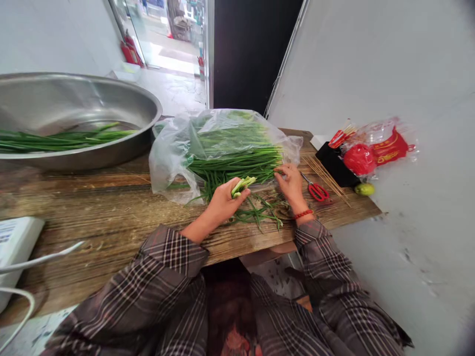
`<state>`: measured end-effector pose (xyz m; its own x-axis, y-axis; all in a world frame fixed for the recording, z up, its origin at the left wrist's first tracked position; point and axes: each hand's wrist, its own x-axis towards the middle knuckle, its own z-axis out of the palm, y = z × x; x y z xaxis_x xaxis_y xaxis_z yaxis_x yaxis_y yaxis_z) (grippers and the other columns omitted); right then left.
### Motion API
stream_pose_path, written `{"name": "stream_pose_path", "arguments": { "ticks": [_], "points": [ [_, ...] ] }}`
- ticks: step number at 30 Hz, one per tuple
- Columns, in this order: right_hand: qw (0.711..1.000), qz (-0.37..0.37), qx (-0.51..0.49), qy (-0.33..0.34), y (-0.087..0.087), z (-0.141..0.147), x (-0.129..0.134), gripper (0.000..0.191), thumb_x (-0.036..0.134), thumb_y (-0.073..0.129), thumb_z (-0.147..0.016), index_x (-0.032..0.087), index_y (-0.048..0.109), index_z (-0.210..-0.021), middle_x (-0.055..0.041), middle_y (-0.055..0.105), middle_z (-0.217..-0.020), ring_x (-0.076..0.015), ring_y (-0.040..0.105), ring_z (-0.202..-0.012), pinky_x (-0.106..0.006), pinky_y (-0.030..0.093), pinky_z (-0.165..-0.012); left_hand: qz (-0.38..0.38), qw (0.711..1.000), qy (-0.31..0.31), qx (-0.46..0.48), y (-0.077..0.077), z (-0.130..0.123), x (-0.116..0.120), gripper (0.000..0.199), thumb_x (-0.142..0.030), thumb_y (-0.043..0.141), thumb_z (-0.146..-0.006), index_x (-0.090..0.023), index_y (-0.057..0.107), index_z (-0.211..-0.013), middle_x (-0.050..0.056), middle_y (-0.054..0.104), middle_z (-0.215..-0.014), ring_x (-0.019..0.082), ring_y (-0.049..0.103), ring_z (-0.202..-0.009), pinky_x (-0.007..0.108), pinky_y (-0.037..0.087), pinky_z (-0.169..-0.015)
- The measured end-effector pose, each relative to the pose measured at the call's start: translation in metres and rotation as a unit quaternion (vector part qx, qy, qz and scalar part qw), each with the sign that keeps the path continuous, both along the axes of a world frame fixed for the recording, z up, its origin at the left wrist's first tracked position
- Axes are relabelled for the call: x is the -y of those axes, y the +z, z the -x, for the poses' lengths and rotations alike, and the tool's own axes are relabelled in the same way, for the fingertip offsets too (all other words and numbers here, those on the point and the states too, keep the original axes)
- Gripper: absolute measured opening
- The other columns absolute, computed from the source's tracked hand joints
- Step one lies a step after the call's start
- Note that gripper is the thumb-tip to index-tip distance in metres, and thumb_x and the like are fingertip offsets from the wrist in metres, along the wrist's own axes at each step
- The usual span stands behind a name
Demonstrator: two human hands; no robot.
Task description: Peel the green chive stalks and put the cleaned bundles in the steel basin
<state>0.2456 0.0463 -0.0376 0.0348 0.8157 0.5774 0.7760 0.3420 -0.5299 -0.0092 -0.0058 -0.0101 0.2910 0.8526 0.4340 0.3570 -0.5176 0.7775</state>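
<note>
One plaid garment [278, 316], dark grey-brown crossed by pale lines, its left sleeve [148, 282] and right sleeve [334, 267] ending short of the wrists; one red beaded bracelet [303, 214], right wrist; left hand [223, 200] and right hand [291, 185], bare.

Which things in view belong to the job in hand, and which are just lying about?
Apparently part of the job:
bunch of stalks in the left hand
green stalks partly covered by the plastic bag, right hand at their ends
loose green strands
steel basin, holding similar stalks

Apparently just lying about:
red-handled scissors, untouched
thin sticks
black holder
yellow-green item
white device
</note>
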Motion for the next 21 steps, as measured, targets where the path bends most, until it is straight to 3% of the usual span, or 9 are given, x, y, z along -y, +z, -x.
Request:
{"name": "stream_pose_path", "arguments": {
  "ticks": [4, 8, 12, 15, 18, 21],
  "points": [
    [0.990, -0.033, -0.133, -0.017, -0.008, 0.002, 0.004, 0.015, 0.032, 0.060, -0.081, 0.019, 0.067, -0.082, -0.0046, 0.065, -0.088, -0.0175, 0.058, -0.082, -0.033, 0.048, -0.080, 0.022, 0.999, -0.006, 0.029, -0.001, -0.001, 0.000, 0.025, -0.034, 0.051, -0.089, -0.018, 0.051, -0.071, -0.002, 0.049, -0.063, 0.012, 0.045, -0.060, 0.024, 0.036, -0.059],
    [0.945, -0.003, -0.327, -0.004, -0.011, 0.007, 0.019, 0.021, 0.038, 0.061, -0.081, 0.019, 0.063, -0.089, -0.0016, 0.066, -0.088, -0.0140, 0.060, -0.079, -0.028, 0.048, -0.073, 0.040, 0.997, -0.025, 0.054, -0.001, -0.001, 0.001, 0.025, -0.036, 0.051, -0.090, -0.017, 0.058, -0.075, -0.002, 0.051, -0.060, 0.011, 0.046, -0.057, 0.024, 0.037, -0.057],
    [0.920, 0.020, -0.390, 0.042, -0.008, 0.014, 0.045, 0.021, 0.039, 0.064, -0.080, 0.020, 0.063, -0.089, -0.0017, 0.068, -0.093, -0.0131, 0.061, -0.082, -0.026, 0.049, -0.071, 0.050, 0.996, -0.031, 0.064, -0.001, -0.001, 0.001, 0.027, -0.037, 0.051, -0.090, -0.016, 0.060, -0.076, -0.002, 0.052, -0.057, 0.011, 0.047, -0.056, 0.024, 0.037, -0.056],
    [0.931, 0.097, -0.332, 0.116, 0.000, 0.016, 0.069, 0.016, 0.037, 0.064, -0.083, 0.022, 0.066, -0.088, -0.0012, 0.071, -0.088, -0.0136, 0.063, -0.080, -0.027, 0.050, -0.072, 0.050, 0.996, -0.031, 0.062, 0.000, -0.001, 0.001, 0.028, -0.039, 0.051, -0.090, -0.016, 0.061, -0.077, -0.003, 0.052, -0.057, 0.011, 0.047, -0.057, 0.024, 0.038, -0.057],
    [0.945, 0.190, -0.156, 0.215, 0.009, 0.015, 0.083, 0.018, 0.034, 0.063, -0.085, 0.024, 0.072, -0.097, -0.0034, 0.074, -0.099, -0.0174, 0.067, -0.093, -0.034, 0.050, -0.087, 0.047, 0.997, -0.032, 0.059, 0.000, -0.001, 0.002, 0.027, -0.039, 0.051, -0.090, -0.016, 0.061, -0.077, -0.003, 0.053, -0.058, 0.011, 0.048, -0.057, 0.024, 0.038, -0.058],
    [0.963, 0.167, -0.083, 0.197, 0.015, 0.012, 0.075, 0.025, 0.034, 0.061, -0.086, 0.025, 0.072, -0.106, -0.0051, 0.072, -0.113, -0.0203, 0.064, -0.109, -0.039, 0.046, -0.098, 0.050, 0.997, -0.032, 0.052, 0.000, -0.001, 0.002, 0.026, -0.038, 0.051, -0.089, -0.016, 0.060, -0.077, -0.003, 0.052, -0.058, 0.010, 0.047, -0.056, 0.023, 0.037, -0.057]
  ]
}}
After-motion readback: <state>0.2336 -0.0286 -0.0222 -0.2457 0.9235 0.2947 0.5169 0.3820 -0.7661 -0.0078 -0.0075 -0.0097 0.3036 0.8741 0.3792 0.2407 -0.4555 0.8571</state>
